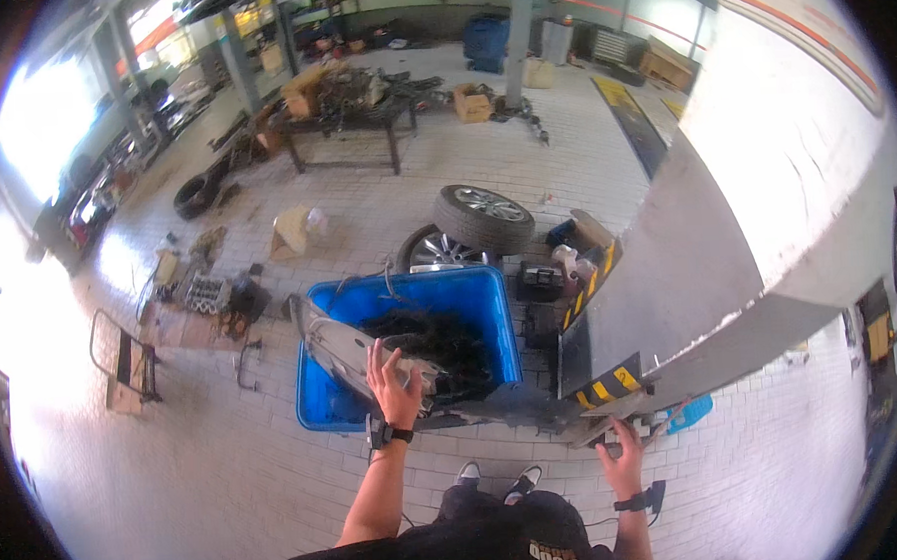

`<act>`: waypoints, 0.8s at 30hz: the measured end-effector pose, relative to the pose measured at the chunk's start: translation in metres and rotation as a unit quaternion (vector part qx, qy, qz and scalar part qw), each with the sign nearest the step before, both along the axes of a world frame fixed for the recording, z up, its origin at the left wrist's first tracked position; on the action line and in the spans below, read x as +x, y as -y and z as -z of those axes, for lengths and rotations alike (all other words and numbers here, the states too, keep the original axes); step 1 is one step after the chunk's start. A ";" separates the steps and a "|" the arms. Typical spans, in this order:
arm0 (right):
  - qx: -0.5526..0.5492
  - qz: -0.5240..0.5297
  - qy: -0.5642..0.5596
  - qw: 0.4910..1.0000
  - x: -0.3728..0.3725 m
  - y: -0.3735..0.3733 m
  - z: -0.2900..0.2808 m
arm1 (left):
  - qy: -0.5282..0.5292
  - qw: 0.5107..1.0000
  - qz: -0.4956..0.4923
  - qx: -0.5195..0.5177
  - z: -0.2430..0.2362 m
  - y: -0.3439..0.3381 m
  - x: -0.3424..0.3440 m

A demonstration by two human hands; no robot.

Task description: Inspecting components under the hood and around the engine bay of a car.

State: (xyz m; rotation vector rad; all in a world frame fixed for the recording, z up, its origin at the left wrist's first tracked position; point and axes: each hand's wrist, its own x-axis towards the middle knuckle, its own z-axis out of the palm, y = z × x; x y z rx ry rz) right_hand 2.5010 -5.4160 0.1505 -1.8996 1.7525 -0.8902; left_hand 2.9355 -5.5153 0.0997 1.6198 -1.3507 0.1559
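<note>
A blue bin (404, 290) stands in front of me, filled with tangled dark parts (436, 346). A pale grey, curved panel (336, 337) leans out over its left side. My left hand (395, 387) is raised over the bin's near side, its fingers stretched and apart, next to the panel. A long dark car part (514, 405) spans from the bin's near edge to the right. Around its right end the fingers of my right hand (624, 461) are bent, low beside the grey post; the exact grip is partly hidden. Both wrists carry black straps.
The big grey post (660, 301) with striped edging rises close on my right. Behind the bin lie two stacked wheels (483, 218). A small trolley (130, 366) and engine parts (209, 293) are on the left. A loaded metal table (347, 124) stands farther back.
</note>
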 end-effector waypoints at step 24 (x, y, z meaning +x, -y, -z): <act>0.024 0.489 0.104 0.866 -0.203 -0.497 0.099 | 0.140 0.631 0.279 0.710 0.326 -0.228 -0.186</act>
